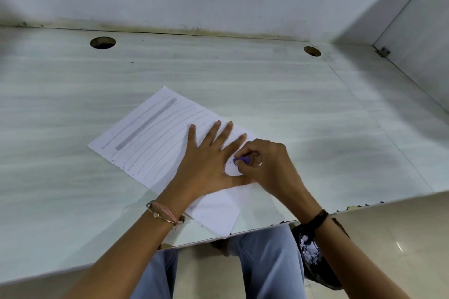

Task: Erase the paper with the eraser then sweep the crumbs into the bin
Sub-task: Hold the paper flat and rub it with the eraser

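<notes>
While the flat left hand point(206, 160) presses the paper point(155, 133), the right hand point(267, 165) pinches the eraser point(241, 160), a desk hole point(102, 42) beyond.

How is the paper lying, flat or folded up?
Flat, spread out. The paper lies on the table, and the left hand presses it with straight fingers.

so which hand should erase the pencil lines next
Right. The right hand grips the purple eraser on the paper, while the left hand lies flat, pinning it down.
</notes>
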The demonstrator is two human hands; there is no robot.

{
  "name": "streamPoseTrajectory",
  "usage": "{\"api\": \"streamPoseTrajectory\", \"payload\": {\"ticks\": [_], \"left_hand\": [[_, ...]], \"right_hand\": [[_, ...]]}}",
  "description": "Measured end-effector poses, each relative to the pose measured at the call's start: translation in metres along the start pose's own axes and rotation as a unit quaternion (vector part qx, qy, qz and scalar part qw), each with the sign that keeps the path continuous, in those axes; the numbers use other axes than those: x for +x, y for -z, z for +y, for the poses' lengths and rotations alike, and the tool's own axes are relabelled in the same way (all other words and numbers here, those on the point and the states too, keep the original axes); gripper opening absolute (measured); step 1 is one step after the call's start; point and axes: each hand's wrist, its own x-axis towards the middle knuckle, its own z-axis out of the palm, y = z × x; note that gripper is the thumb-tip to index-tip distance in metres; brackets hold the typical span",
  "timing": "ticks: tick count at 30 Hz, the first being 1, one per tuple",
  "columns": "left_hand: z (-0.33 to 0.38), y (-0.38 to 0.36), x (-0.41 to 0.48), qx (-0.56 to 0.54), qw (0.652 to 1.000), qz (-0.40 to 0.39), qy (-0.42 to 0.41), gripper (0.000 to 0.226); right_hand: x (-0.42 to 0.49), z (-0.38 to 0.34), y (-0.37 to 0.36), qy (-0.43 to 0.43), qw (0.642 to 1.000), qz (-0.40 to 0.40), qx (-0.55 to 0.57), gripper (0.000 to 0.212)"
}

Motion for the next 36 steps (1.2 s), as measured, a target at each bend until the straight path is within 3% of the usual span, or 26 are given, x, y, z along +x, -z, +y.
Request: {"api": "streamPoseTrajectory", "payload": {"ticks": [5,9,14,19,23,25,29,33,36], "left_hand": [[0.001,0.000,-0.001,-0.027,1.000,-0.002,0.008,0.101],[0.000,-0.002,0.000,-0.006,1.000,0.004,0.002,0.102],[0.002,0.000,-0.001,-0.021,1.000,0.011,0.006,0.100],[0.001,0.000,0.001,-0.013,1.000,-0.007,0.007,0.104],[0.001,0.000,0.000,-0.026,1.000,0.005,0.005,0.102],[0.001,0.000,0.000,-0.021,1.000,0.003,0.005,0.102],[0.001,0.000,0.000,-0.011,1.000,-0.002,0.005,0.101],[0.000,0.000,0.000,-0.019,1.000,-0.002,0.006,0.102],[0.001,0.001,0.000,-0.018,1.000,-0.003,0.006,0.101]], "right_hand": [[0.022,0.021,0.023,-0.080,0.995,0.063,0.017,0.011],[0.001,-0.004,-0.002,0.005,1.000,0.014,0.025,0.016],[0.027,0.027,0.024,-0.121,0.984,0.111,0.070,0.009],[0.004,-0.001,-0.003,-0.034,0.998,0.031,0.051,0.011],[0.026,0.030,0.027,-0.134,0.982,0.108,0.076,0.007],[0.026,0.027,0.025,-0.124,0.983,0.112,0.073,0.007],[0.003,0.000,-0.001,-0.030,0.998,0.044,0.042,0.010],[0.022,0.034,0.027,-0.123,0.984,0.118,0.054,0.008],[0.025,0.035,0.033,-0.118,0.983,0.130,0.051,0.010]]}}
